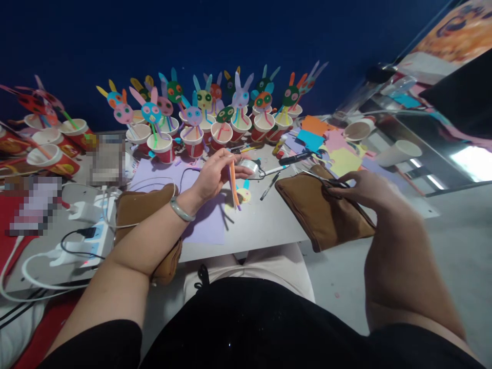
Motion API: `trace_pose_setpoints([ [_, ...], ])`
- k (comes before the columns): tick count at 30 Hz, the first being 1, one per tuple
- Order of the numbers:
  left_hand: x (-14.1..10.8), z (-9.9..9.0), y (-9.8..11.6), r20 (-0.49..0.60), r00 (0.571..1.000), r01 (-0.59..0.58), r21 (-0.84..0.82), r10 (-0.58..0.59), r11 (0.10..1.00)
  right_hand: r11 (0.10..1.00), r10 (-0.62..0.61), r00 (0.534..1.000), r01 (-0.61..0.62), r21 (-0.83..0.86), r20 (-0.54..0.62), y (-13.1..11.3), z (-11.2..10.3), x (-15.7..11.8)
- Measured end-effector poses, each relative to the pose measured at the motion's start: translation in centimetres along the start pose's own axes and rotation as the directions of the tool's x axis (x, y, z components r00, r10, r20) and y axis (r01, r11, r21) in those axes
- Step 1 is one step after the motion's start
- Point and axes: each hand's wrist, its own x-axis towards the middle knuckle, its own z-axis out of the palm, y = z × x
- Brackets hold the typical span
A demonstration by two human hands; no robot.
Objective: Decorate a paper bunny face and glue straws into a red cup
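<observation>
My left hand (216, 173), with a bracelet at the wrist, pinches a few thin orange and purple strips (234, 187) that hang over the middle of the table. Below them a small yellow paper rabbit head (243, 195) with a blue ear lies on the white tabletop. At the right, my right hand (357, 188) is closed on the handles of dark scissors (326, 180), above a brown pouch (325, 218). A purple paper sheet (203, 220) lies under my left forearm.
Red and white paper cups (193, 142) with paper rabbit figures line the back. Colored paper scraps (342, 151), a black marker (294, 158) and a pen (270, 186) lie right of centre. Another brown pouch (144, 205), a power strip (100, 225) and cables are at left.
</observation>
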Motion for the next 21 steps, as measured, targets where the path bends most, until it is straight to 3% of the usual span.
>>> trace_pose_setpoints([
  [2,0.0,-0.1,-0.1,0.030,0.999,0.014,0.040,-0.016,0.999,0.995,-0.099,0.987,0.094,-0.042,-0.129,-1.5,-0.8,-0.6],
  [4,0.1,-0.1,-0.2,0.066,0.998,0.009,0.070,-0.014,0.998,0.950,-0.245,0.921,0.290,0.113,-0.302,-3.8,-1.2,-1.5],
  [5,0.1,-0.1,-0.3,0.080,0.997,0.005,0.083,-0.011,0.997,0.845,-0.358,0.859,0.465,0.264,-0.365,-5.3,-1.3,-1.9],
  [6,0.2,-0.2,-0.4,0.089,0.996,0.004,0.096,-0.012,0.995,0.679,-0.458,0.788,0.609,0.410,-0.411,-6.8,-1.4,-2.2],
  [8,0.4,-0.3,-0.6,0.092,0.996,0.008,0.118,-0.019,0.993,0.354,-0.621,0.637,0.748,0.561,-0.457,-10.0,-1.5,-2.5],
  [9,0.4,-0.4,-0.7,0.091,0.996,0.013,0.129,-0.025,0.992,0.243,-0.651,0.564,0.789,0.565,-0.507,-11.5,-1.6,-2.5],
  [11,0.6,-0.6,-0.9,0.094,0.995,0.010,0.152,-0.025,0.988,0.128,-0.733,0.433,0.845,0.519,-0.525,-14.1,-1.6,-2.1],
  [14,0.9,-1.0,-1.2,0.094,0.996,-0.011,0.203,-0.008,0.979,0.035,-0.794,0.305,0.886,0.461,-0.526,-16.3,-1.3,-1.1],
  [21,0.8,-1.6,-1.6,0.189,0.982,-0.057,0.362,-0.013,0.930,-0.020,-0.830,0.181,0.936,0.351,-0.528,-17.2,0.7,0.4],
])
